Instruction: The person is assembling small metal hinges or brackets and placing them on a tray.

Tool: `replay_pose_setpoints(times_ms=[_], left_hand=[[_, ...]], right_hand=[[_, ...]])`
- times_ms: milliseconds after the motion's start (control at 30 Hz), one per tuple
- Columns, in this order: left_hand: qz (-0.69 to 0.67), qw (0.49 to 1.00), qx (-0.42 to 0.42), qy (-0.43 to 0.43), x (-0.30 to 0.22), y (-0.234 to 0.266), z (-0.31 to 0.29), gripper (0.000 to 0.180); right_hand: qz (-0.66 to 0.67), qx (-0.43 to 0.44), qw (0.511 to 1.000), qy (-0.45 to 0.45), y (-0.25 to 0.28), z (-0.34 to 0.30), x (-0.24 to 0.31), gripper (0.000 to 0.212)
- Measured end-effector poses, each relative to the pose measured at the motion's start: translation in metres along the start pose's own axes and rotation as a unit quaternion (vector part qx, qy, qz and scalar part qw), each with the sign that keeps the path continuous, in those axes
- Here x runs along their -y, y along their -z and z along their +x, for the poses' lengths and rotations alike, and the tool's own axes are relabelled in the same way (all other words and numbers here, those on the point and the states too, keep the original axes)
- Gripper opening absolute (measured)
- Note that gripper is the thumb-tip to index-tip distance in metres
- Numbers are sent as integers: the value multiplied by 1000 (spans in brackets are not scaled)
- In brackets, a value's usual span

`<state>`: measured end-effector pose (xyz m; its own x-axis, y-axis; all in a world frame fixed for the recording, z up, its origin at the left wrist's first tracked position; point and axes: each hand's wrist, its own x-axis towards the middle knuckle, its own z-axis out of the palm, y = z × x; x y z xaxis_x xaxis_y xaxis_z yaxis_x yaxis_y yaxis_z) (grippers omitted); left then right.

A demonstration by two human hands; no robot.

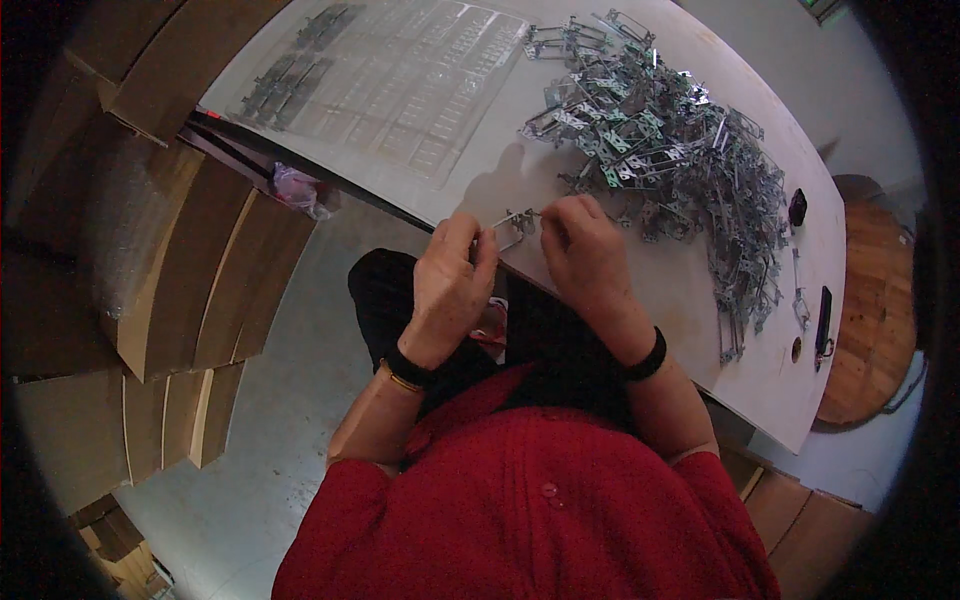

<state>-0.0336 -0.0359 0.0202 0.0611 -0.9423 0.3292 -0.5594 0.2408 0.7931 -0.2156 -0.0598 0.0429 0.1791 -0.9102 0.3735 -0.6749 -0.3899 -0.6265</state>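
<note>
Your left hand (455,272) pinches a metal bracket (517,222) at 12 o'clock, near the table (665,300) edge. Your right hand (590,252) curls at the bracket's 3 o'clock end; you cannot tell whether its hidden fingertips grip. Overlap obscures individual parts in the bracket pile (665,135), 2 o'clock. The view crops the clear tray (415,105), 11 o'clock.

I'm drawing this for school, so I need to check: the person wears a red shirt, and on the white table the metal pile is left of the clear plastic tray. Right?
Not quite: the head view shows the metal pile right of the clear plastic tray. The red shirt and white table are correct.
</note>
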Motion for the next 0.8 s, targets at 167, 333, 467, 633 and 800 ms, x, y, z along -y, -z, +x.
replay_pose_setpoints(times_ms=[167,333,467,633,800], left_hand=[[4,1000,-5,5,0,0,-1,17],[14,1000,-16,-11,0,-2,-2,16],[7,1000,-17,-17,3,-2,-4,17],[-7,1000,-16,-5,1,-2,-3,17],[-5,1000,-9,8,2,-2,-5,18]], right_hand=[[40,2,999,-29,1,-1,0,9],[25,-10,999,-36,5,-5,-1,8],[17,-14,999,-32,5,-10,-3,8],[37,4,998,-51,8,-13,1,8],[31,10,998,-48,6,-13,0,9]])
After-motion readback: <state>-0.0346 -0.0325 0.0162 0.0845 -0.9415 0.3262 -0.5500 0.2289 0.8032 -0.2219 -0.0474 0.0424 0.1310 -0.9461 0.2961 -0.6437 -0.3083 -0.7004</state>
